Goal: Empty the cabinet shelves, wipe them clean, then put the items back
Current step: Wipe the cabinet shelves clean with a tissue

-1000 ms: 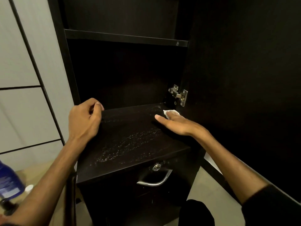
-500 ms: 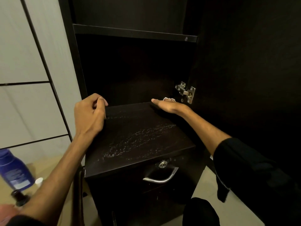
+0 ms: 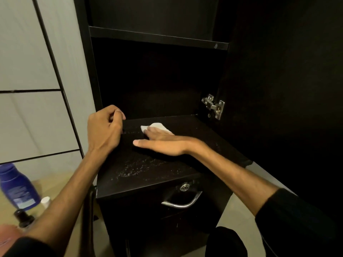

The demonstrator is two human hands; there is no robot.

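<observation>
A black cabinet stands open, and its lower shelf (image 3: pixel 185 164) is bare and speckled with pale dust or droplets. My right hand (image 3: pixel 163 142) lies flat on this shelf with straight fingers, pressing a white cloth (image 3: pixel 157 126) against the surface near the middle back. My left hand (image 3: pixel 104 131) rests at the shelf's left edge against the cabinet's side panel, its fingers curled with nothing visible in them. An upper shelf (image 3: pixel 157 37) shows above, dark and empty as far as I can see.
The open cabinet door (image 3: pixel 287 89) fills the right, held by a metal hinge (image 3: pixel 213 106). Below the shelf sits a drawer with a lock and a chrome handle (image 3: pixel 182 204). At the lower left stand a blue bottle (image 3: pixel 17 188), a small white bottle (image 3: pixel 45 201) and a dark bottle (image 3: pixel 23 218).
My right hand has swept the white cloth leftward from the back right corner by the hinge to the shelf's middle. My left hand has stayed at the left edge.
</observation>
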